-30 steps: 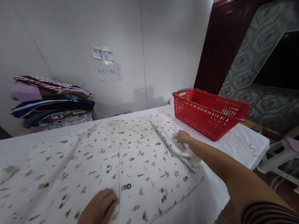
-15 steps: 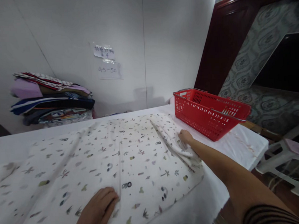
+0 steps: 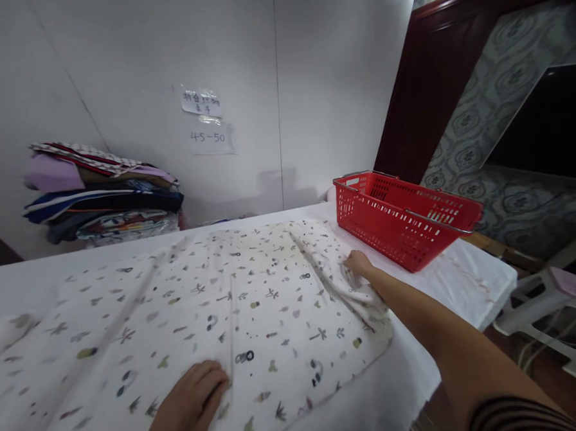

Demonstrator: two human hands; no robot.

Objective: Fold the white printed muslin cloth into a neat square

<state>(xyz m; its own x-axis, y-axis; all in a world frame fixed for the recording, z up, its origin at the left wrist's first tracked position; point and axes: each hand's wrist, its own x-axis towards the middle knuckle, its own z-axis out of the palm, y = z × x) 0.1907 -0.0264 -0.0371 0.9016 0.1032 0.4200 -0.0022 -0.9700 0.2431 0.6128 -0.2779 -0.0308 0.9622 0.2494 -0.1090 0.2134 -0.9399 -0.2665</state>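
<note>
A large white cloth (image 3: 269, 319) printed with small palms, rainbows and leaves lies spread over the table, with creases and a folded-over flap on its right side. My left hand (image 3: 191, 400) rests at the near middle of the cloth, its thumb and fingertips drawn together at a vertical crease. Farther out, my right hand (image 3: 359, 264) is closed on the cloth's right edge, where the fabric bunches into folds. The fingertips of my right hand are partly hidden.
A red plastic basket (image 3: 399, 229) with metal handles stands at the table's right end. Folded fabrics (image 3: 108, 193) are stacked at the back left. Paper signs (image 3: 211, 137) hang on the wall. A white stool (image 3: 553, 304) stands right of the table (image 3: 479, 276).
Both hands and the cloth stay almost exactly where they were. Only a very slight shift of the view shows.
</note>
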